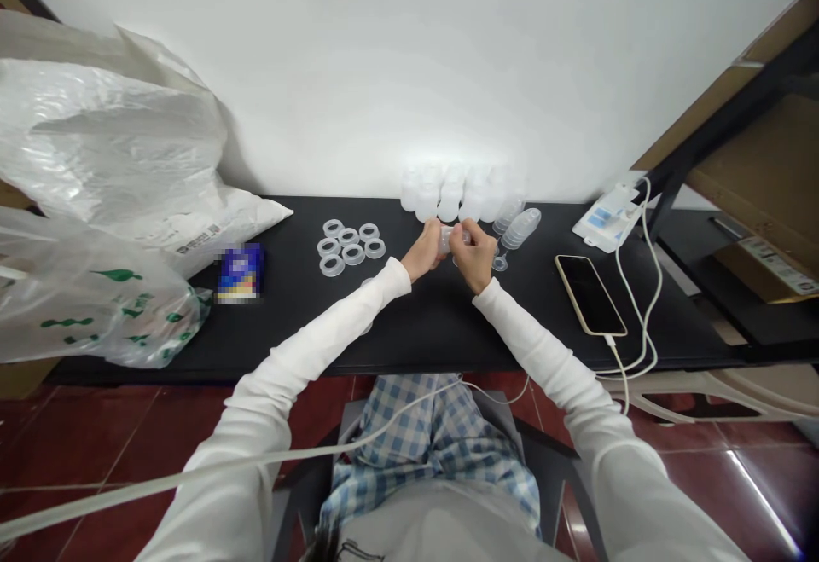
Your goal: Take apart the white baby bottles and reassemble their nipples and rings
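My left hand and my right hand meet over the middle of the black table. Both are closed on a small clear plastic bottle held between them. Behind them, against the white wall, stands a cluster of several translucent bottles. Several clear plastic rings lie in a group left of my left hand. A stack of clear lids leans on its side right of my right hand.
Large plastic bags fill the table's left end, with a blue packet beside them. A phone lies face up at the right, with a white cable running to a power strip. A wooden shelf frame stands further right.
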Available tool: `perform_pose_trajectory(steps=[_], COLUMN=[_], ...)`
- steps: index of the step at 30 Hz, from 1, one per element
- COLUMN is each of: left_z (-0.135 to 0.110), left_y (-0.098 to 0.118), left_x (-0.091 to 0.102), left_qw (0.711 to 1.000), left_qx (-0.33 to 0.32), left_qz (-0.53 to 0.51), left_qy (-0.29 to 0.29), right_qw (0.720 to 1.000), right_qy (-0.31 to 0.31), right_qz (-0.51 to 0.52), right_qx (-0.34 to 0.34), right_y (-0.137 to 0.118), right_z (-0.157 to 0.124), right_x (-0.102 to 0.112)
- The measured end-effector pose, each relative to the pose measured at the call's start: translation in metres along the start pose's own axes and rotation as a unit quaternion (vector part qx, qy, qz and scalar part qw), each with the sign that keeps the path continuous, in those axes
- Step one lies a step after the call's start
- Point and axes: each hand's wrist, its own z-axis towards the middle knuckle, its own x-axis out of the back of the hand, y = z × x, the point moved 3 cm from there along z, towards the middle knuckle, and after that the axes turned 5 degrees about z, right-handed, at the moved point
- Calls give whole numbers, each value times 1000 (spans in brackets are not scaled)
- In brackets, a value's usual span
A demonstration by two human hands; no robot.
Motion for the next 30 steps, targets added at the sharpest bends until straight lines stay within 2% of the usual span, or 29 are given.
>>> perform_pose_trajectory(steps=[3, 5, 7, 10, 12, 13, 14, 16, 18, 19, 21, 23, 26, 28, 30], left_z=[-7, -11, -8, 7, 19, 23, 26, 23, 9, 1, -14, -22, -24, -22, -22], left_y=[0, 1, 2, 6, 7, 8, 8, 9, 13, 16, 19, 22, 21, 20, 18], left_x=[2, 7, 16, 41, 59, 64, 66, 58, 41, 33, 23, 19, 18, 17, 15], left_qw=[999, 999, 998, 976, 957, 958, 965, 985, 987, 981, 960, 931, 897, 896, 908], left_qx=[51, 35, -10, -89, -96, -82, -70, -76, -135, -171, -246, -309, -356, -357, -344], left_qz=[-17, -6, 39, 135, 153, 140, 120, 83, 77, 88, 131, 190, 249, 245, 211], left_qy=[-6, 11, 40, 148, 228, 238, 223, 132, 27, 0, 1, 34, 74, 97, 116], right_qw=[1000, 998, 995, 992, 988, 985, 982, 973, 963, 958, 948, 939, 931, 935, 944], right_qy=[1, 20, 39, 33, 23, 20, 20, 23, 25, 23, 15, 8, 6, 11, 28], right_qz=[25, 54, 83, 113, 138, 152, 166, 192, 221, 236, 264, 282, 295, 289, 266], right_qx=[-16, -28, -34, -41, -59, -73, -89, -123, -151, -161, -178, -197, -213, -206, -190], right_y=[5, 8, 10, 13, 16, 18, 20, 23, 24, 24, 22, 21, 22, 22, 21], right_z=[1, 3, 4, 7, 8, 9, 9, 10, 9, 9, 6, 4, 0, -1, -2], right_x=[-1, 0, 2, 5, 6, 6, 6, 5, 4, 3, 0, -2, -5, -7, -9])
